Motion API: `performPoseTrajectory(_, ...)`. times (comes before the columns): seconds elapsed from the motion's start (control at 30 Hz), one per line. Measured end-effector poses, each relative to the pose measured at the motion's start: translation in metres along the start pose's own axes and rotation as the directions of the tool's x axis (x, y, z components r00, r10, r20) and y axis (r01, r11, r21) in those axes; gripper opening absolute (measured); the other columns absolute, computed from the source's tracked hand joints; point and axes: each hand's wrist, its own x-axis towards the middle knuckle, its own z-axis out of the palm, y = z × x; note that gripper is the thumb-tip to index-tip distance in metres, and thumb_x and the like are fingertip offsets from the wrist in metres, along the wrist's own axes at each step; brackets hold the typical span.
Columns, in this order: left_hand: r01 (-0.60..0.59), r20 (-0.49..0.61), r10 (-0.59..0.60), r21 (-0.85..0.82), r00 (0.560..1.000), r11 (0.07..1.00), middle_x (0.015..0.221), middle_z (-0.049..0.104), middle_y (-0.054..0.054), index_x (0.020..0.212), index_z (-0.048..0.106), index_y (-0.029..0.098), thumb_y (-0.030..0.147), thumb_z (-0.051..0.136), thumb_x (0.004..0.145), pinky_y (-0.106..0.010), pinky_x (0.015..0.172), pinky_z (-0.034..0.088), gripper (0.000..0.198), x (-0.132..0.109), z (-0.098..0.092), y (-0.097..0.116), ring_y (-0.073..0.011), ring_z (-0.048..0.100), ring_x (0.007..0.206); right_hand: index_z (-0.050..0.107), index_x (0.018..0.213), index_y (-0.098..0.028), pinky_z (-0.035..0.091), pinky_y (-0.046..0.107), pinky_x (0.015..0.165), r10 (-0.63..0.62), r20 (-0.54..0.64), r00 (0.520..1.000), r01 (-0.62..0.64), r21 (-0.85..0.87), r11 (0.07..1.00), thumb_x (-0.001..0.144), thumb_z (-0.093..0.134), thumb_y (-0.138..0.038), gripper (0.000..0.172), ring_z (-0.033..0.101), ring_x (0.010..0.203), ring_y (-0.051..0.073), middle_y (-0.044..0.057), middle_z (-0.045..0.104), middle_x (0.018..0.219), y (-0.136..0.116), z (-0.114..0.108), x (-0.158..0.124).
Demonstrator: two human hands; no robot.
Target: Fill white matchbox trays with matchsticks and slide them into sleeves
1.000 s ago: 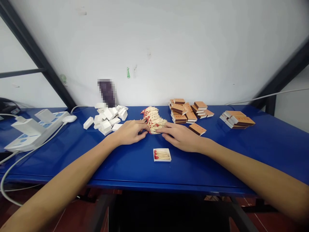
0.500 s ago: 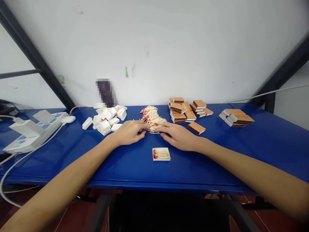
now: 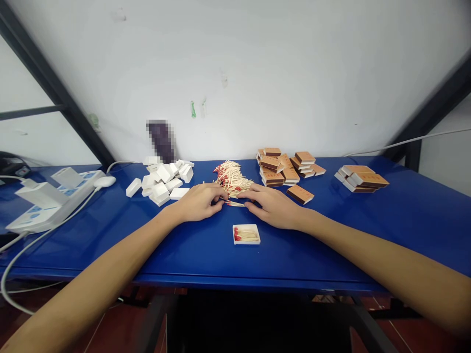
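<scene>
A few matches point(image 3: 235, 203) lie crosswise between my two hands, red heads to the left, just in front of a heaped pile of matches point(image 3: 232, 175). My left hand point(image 3: 200, 202) has its curled fingers and thumb at the head ends. At the plain ends, the bent thumb and forefinger of my right hand point(image 3: 274, 207) close in. Nearer to me, a white matchbox tray point(image 3: 257, 240) rests on the blue table, partly filled with matches whose heads all point left. The inner fingertips of both hands are partly hidden.
White inner trays point(image 3: 160, 191) are heaped at the left. Brown matchbox sleeves point(image 3: 272, 164) form a pile at the back right, a single sleeve point(image 3: 300, 194) in front. Stacked matchboxes point(image 3: 362, 179) stand farther right. A power strip point(image 3: 47, 213) with cables lies at the far left.
The matches between my hands have come slightly forward from the pile and now show more plainly. My hands have barely moved; the tray of matches stays put.
</scene>
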Motion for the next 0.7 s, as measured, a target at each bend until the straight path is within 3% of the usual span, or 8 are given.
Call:
performPoseTrajectory(0.2,-0.017,-0.019,0.016,-0.028,1.0,0.999,0.102,0.061,-0.006,0.099,0.07,0.019,0.022,0.052,0.089,-0.034,0.087,0.045,0.021,-0.0007,-0.0008,0.0069,-0.0208,0.057,0.099,0.067,0.104,-0.02,0.043,0.031,0.076,-0.016,-0.029,0.999,0.017,0.044,0.999,0.097,0.047,-0.029,0.023,0.058,0.086,0.018,0.006,0.061,0.095,-0.0015,0.0006,0.0003)
performPoseTrajectory(0.37,-0.037,0.014,0.037,-0.033,0.999,0.999,0.098,0.064,-0.005,0.099,0.069,0.019,0.02,0.052,0.089,-0.032,0.083,0.047,0.02,-0.0001,-0.0013,0.0101,-0.0175,0.06,0.089,0.066,0.093,-0.019,0.041,0.029,0.072,-0.006,-0.036,0.999,0.009,0.1,0.995,0.097,0.05,-0.037,0.024,0.056,0.079,0.016,0.004,0.061,0.089,-0.0032,0.0028,0.0009)
performPoseTrajectory(0.7,-0.092,0.004,0.093,-0.136,0.996,0.986,0.092,0.067,-0.003,0.1,0.069,0.019,0.016,0.052,0.087,-0.027,0.071,0.045,0.022,0.0015,0.0001,0.009,-0.0143,0.06,0.079,0.065,0.088,-0.018,0.039,0.027,0.069,-0.05,-0.065,0.997,0.059,0.142,0.988,0.093,0.053,-0.025,0.015,0.054,0.077,0.016,0.004,0.061,0.085,-0.0006,0.0034,0.0013)
